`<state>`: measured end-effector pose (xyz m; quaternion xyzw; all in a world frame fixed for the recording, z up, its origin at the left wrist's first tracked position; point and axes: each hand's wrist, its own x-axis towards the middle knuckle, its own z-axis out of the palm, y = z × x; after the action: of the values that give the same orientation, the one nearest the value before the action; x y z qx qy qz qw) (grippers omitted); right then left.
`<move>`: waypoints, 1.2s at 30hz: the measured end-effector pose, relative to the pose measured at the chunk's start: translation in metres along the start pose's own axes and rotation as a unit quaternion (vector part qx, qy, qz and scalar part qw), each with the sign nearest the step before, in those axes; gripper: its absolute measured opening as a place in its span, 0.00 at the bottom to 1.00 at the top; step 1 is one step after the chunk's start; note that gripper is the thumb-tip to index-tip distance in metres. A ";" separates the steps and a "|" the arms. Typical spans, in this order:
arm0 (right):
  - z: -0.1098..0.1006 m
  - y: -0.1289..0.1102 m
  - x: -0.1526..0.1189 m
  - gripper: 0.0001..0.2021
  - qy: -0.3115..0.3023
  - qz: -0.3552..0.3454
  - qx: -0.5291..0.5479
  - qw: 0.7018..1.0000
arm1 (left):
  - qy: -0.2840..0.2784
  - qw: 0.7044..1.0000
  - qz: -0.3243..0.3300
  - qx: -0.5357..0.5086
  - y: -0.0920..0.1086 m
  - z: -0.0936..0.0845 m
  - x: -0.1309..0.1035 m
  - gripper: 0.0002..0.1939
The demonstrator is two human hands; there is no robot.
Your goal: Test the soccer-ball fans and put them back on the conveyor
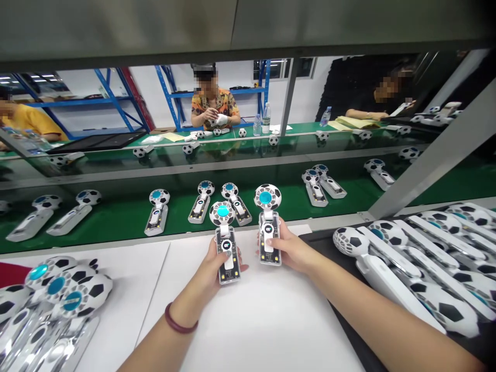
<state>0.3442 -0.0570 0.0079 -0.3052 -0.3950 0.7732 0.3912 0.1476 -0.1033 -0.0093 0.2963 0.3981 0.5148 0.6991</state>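
My left hand (217,264) is wrapped round a handheld fan (228,258) with a football-patterned round head, a turquoise centre and a clear-fronted dark handle. Its small round display is lit, and my thumb rests on the white strip below it. A second fan of the same kind (270,232) is in my right hand (289,245), slightly higher, also with a lit display under which my thumb presses. Both fans stand upright side by side, apart from each other, over the white worktop (263,320). The fingers behind the handles are partly hidden.
Similar fans (157,212) lie along the green conveyor belt (120,222) ahead. Clear-handled fans (58,305) are piled at left; white ones (399,279) fill a black tray (343,320) at right. A metal post (434,144) slants at right. Co-workers (217,106) sit beyond the belt.
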 end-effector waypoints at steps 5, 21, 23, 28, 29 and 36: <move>-0.001 0.002 0.000 0.38 0.009 -0.007 0.005 1.000 | -0.019 1.000 0.004 -0.005 -0.001 -0.003 0.002 0.24; -0.003 0.001 0.001 0.39 0.003 -0.001 -0.021 1.000 | -0.022 1.000 0.012 0.018 -0.004 -0.003 0.001 0.28; -0.003 0.001 0.002 0.39 0.008 -0.004 -0.019 1.000 | -0.019 1.000 0.013 0.020 -0.004 -0.002 0.001 0.28; -0.002 0.000 0.002 0.41 0.010 -0.006 -0.011 1.000 | -0.014 0.999 0.019 0.030 -0.003 0.000 0.000 0.29; -0.001 0.000 0.002 0.41 0.006 -0.008 -0.011 1.000 | -0.014 0.999 0.021 0.034 -0.003 0.000 0.000 0.30; -0.002 0.001 0.002 0.43 0.013 -0.013 -0.007 1.000 | -0.027 0.998 0.028 0.052 -0.005 -0.002 0.001 0.30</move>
<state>0.3443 -0.0553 0.0061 -0.3125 -0.3994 0.7614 0.4038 0.1482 -0.1036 -0.0144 0.3576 0.3967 0.5047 0.6782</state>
